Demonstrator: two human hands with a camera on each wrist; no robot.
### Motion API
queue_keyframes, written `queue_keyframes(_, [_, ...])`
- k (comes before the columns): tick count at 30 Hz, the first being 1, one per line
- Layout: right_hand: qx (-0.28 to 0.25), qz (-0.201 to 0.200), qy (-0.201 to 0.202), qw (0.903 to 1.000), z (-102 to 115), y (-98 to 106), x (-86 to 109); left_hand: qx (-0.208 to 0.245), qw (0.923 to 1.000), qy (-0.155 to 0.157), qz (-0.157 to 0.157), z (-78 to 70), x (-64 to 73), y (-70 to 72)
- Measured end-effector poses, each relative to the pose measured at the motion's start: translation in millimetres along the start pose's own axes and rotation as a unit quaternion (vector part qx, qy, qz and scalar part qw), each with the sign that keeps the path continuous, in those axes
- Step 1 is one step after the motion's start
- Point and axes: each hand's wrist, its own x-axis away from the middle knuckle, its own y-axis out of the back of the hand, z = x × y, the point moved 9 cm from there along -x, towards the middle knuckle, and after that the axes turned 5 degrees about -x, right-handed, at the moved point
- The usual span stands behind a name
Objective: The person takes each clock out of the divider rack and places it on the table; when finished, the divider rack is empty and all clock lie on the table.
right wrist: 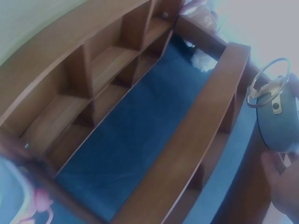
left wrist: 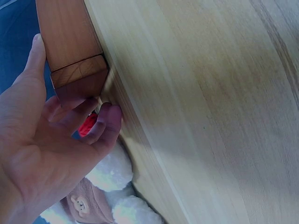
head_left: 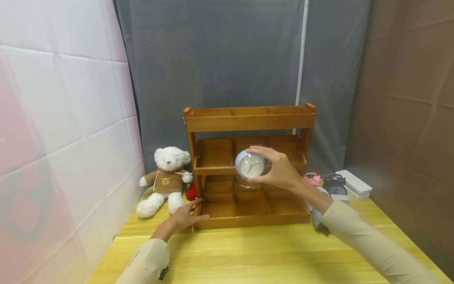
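Note:
A wooden three-tier shelf rack (head_left: 250, 123) with divided compartments stands on the table. My right hand (head_left: 281, 170) holds a round, pale lavender clock (head_left: 251, 165) in front of the middle tier, thumb below and fingers above. The clock's dial faces me in the head view; a metal ring and a strap show on the clock (right wrist: 275, 122) in the right wrist view. Down at the rack's lower left corner, my left hand (head_left: 182, 217) grips the frame. In the left wrist view its thumb lies along one side of the wooden corner (left wrist: 74, 42), with the fingers bent at the other.
Left of the rack sits a white teddy bear (head_left: 166, 181) in a brown hoodie, with a red item (head_left: 191, 192) beside it. On the right are a pink clock (head_left: 312, 178), a black alarm clock (head_left: 334, 183) and a white box (head_left: 354, 183). Cloth walls surround the table (head_left: 241, 252).

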Motion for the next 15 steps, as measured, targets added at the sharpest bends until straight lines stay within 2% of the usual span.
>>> queue_keyframes(7, [0.047, -0.001, -0.019, 0.9987, -6.1, 30.5, 28.1, 0.003, 1.0000, 0.004, 0.000, 3.9, 0.7, -0.9])
queue_keyframes(15, [0.095, -0.002, -0.016, 0.9954, -17.3, 61.6, 60.4, 0.004, 1.0000, 0.005, 0.001, 1.6, 2.7, 0.2])
